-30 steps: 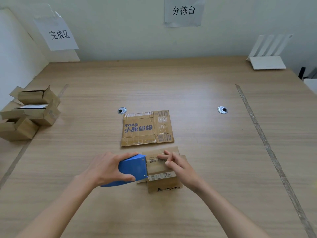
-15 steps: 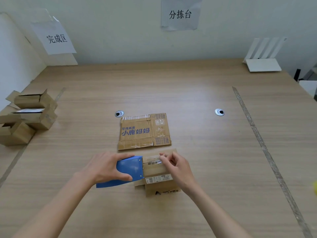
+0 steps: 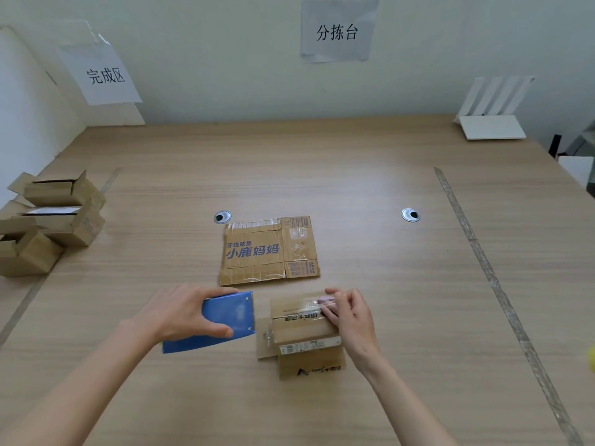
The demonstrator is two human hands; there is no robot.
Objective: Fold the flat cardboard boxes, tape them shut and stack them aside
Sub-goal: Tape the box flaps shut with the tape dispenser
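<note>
A small folded cardboard box (image 3: 302, 333) stands on the wooden table (image 3: 370, 188) in front of me. My left hand (image 3: 183, 313) grips a blue tape dispenser (image 3: 225, 320) just left of the box. A clear strip of tape runs from the dispenser across the box top. My right hand (image 3: 351, 317) presses the tape end down on the box's far right corner with curled fingers. A flat, unfolded cardboard box (image 3: 269, 251) with blue print lies just beyond.
Several folded boxes (image 3: 48, 220) are stacked at the table's left edge under a paper sign (image 3: 103, 75). A white rack (image 3: 491, 120) stands at the far right. Two round cable holes and two tape lines mark the tabletop.
The left hand has pulled the dispenser away to the left, drawing tape across the box top. The right hand has stayed on the tape end at the box's right side.
</note>
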